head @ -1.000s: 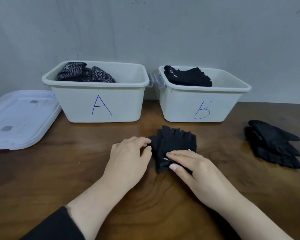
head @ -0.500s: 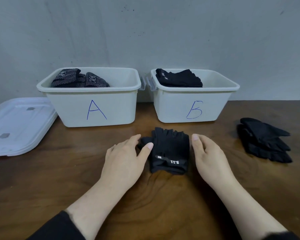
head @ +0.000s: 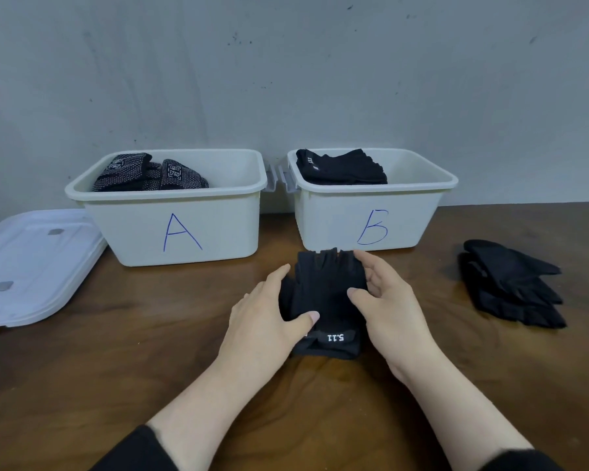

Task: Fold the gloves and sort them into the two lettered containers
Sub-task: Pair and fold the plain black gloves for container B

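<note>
A folded pair of black fingerless gloves (head: 323,294) with a white "5.11" tag lies on the wooden table in front of container B. My left hand (head: 269,321) grips its left side, thumb on top. My right hand (head: 388,300) grips its right side, thumb on top and fingers along the edge. White container A (head: 184,229) holds patterned grey-black gloves (head: 147,173). White container B (head: 371,226) holds black gloves (head: 340,166).
A pile of black full-finger gloves (head: 510,283) lies at the right of the table. Stacked white lids (head: 31,266) rest at the left beside container A. A grey wall stands right behind both containers.
Both hands have closed in on the folded gloves from the sides and now hold them with the thumbs on top. One second ago the right fingers were pressing on the gloves' top.
</note>
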